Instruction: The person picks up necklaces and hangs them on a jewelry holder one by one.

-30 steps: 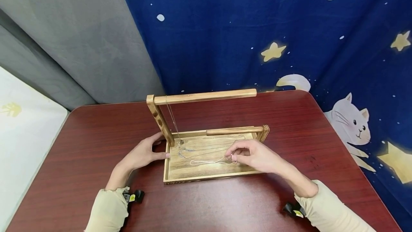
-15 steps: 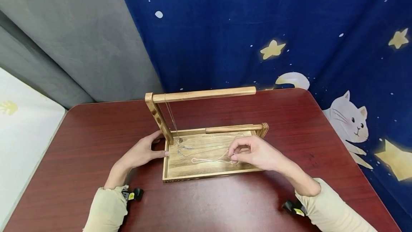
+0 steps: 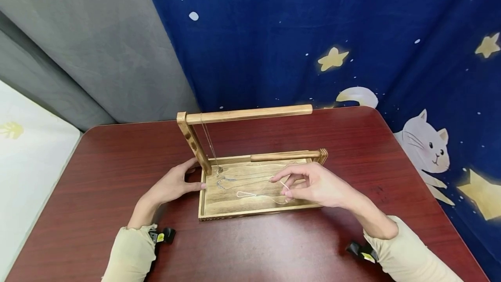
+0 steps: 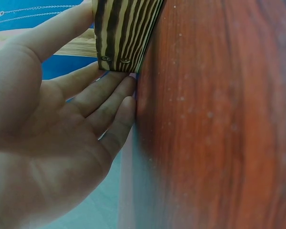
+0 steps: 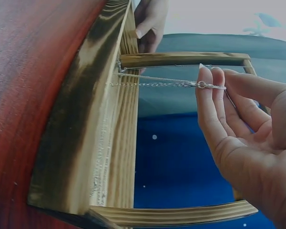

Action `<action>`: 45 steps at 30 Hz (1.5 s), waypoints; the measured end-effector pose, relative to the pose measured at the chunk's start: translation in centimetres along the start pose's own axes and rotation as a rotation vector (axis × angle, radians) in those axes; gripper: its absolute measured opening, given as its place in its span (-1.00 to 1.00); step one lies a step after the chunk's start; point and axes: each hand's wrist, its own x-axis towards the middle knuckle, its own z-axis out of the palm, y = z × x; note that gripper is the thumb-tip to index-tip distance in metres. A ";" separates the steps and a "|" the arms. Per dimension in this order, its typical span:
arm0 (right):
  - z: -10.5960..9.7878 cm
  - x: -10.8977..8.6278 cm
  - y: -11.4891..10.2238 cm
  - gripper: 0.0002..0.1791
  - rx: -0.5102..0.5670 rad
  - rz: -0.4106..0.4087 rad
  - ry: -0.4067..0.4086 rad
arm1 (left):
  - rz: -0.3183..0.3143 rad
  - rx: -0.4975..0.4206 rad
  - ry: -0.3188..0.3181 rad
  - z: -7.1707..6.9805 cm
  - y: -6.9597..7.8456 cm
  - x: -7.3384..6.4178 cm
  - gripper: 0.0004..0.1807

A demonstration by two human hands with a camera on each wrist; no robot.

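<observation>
My left hand [image 3: 176, 182] holds the left end of a wooden jewelry stand [image 3: 254, 114], thumb over the tray rim and fingers around the back corner by the post. Low over the tray's right part, my right hand [image 3: 315, 184] pinches one end of a thin silvery necklace [image 3: 246, 194]. Its far loop lies on the tray floor. In the right wrist view, the necklace's clasp [image 5: 188, 84] and chain stretch from the fingertips toward the tray. Another necklace [image 3: 210, 140] with a dark pendant hangs from the upper bar near the post. A bluish chain [image 3: 226, 180] lies in the tray.
A shorter wooden bar [image 3: 285, 158] runs over the tray's back edge from its right post [image 3: 322, 156]. The stand sits on a reddish-brown table [image 3: 254, 247]. Behind rise a grey curtain [image 3: 98, 47] and a blue star-print curtain [image 3: 274, 47].
My right index finger has straightened out to the left, with a white strand now showing between the fingers. The necklace's loop has slid slightly right. My left hand stays at the stand.
</observation>
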 end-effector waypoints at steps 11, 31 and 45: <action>-0.4 -0.2 -1.2 -0.50 0.108 0.002 0.014 | -0.002 0.014 0.004 -0.1 0.1 -0.2 -0.12; -1.8 -0.9 -2.9 -0.65 0.095 -0.112 0.158 | -0.022 0.044 0.006 -0.4 0.1 -0.6 -0.09; -2.9 -2.0 -3.7 -0.78 0.120 -0.181 0.283 | -0.018 0.043 -0.003 0.0 0.0 -0.3 -0.08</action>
